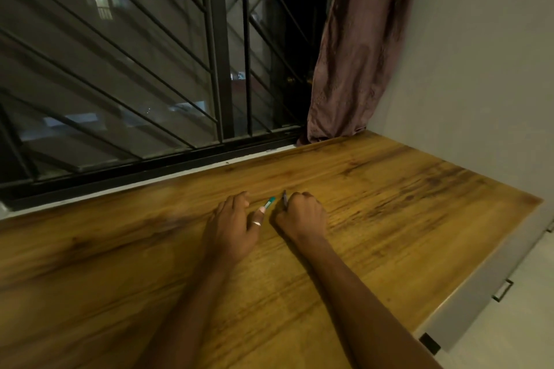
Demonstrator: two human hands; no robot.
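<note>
Wooden desk (389, 189) under barred window (120, 69), pink curtain (353, 54), dim light

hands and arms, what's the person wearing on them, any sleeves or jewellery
No sleeves, gloves or watch show; both arms are bare to the frame's edge. The left hand wears a thin silver-coloured ring. The right hand wears nothing visible.

The green pen (269, 203) is short and slim, teal with a pale near end. It lies low on the worktop (389, 204) and its far tip points to 1 o'clock. Its near end meets the thumb of the left hand (232, 226); whether this is a pinch or only a touch, I cannot tell. Just beside it, at 3 o'clock, the dark pen (284, 198) sticks out toward 12 o'clock from the right hand (302, 216), which grips it with curled fingers.
</note>
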